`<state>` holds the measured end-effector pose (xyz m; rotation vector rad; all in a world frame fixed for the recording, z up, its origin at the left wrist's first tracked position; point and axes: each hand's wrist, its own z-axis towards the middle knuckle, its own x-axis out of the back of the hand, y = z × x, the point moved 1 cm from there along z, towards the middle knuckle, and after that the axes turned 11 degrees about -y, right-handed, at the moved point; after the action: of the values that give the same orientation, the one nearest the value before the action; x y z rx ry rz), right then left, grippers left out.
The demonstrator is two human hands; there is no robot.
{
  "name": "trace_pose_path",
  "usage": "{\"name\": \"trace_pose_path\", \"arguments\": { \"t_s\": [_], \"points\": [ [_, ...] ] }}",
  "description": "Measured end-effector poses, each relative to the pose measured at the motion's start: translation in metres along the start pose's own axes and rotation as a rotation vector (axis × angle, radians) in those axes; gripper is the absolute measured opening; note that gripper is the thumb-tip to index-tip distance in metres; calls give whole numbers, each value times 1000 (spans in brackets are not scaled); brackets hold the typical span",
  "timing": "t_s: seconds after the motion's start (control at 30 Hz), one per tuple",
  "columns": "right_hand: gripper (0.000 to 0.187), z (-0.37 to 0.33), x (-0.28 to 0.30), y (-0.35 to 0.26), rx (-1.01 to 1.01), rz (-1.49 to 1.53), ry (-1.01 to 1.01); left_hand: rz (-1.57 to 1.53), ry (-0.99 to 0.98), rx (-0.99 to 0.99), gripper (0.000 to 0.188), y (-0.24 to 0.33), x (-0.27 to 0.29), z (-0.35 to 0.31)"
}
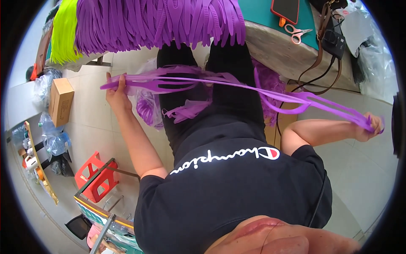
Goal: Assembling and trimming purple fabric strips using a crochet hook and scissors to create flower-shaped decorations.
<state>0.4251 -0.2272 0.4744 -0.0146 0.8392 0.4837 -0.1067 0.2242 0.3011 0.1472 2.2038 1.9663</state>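
My left hand (118,96) is raised to the left of my knees, its fingers closed on one end of long purple rubber straps. Far out to the right, my right hand (368,128) is closed round the other end. Between the hands, a purple rubber strap (237,84) stretches taut across my lap, with split, looped sections toward both ends. Thin translucent purple scraps (189,111) lie on my thighs below it. In front of me, a thick row of similar purple straps (156,25) hangs over the table edge, with yellow-green straps (63,31) at its left.
Pink-handled scissors (296,34) and a red-cased phone (286,10) lie on the green table mat. A black device (333,43) with cables and a brown bag strap (323,40) sit at right. A cardboard box (60,102) and red stool (94,175) stand at left.
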Motion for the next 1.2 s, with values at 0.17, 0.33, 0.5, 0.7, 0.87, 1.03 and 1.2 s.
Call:
{"name": "trace_pose_path", "arguments": {
  "t_s": [0.17,0.33,0.5,0.7,0.87,1.03,1.2],
  "points": [
    [11,29,46,-67,-74,-299,170,-80,134,50,68,-74,73,39],
    [10,24,67,-70,-21,-583,184,-146,268,76,69,-109,115,53],
    [12,-8,19,59,-290,-402,161,-283,9,58,68,-56,40,24],
    [12,-46,-1,163,-477,-461,-84,-919,-608,75,60,26,-77,-37],
    [12,-58,-16,215,-595,-786,-208,-850,-1014,469,54,47,-160,-84],
    [7,-51,-14,207,-586,-812,-187,68,-1104,258,46,27,-219,-117],
    [6,-48,-18,203,-520,-879,-149,337,-1090,-345,48,-10,-259,-133]
  ]
}}
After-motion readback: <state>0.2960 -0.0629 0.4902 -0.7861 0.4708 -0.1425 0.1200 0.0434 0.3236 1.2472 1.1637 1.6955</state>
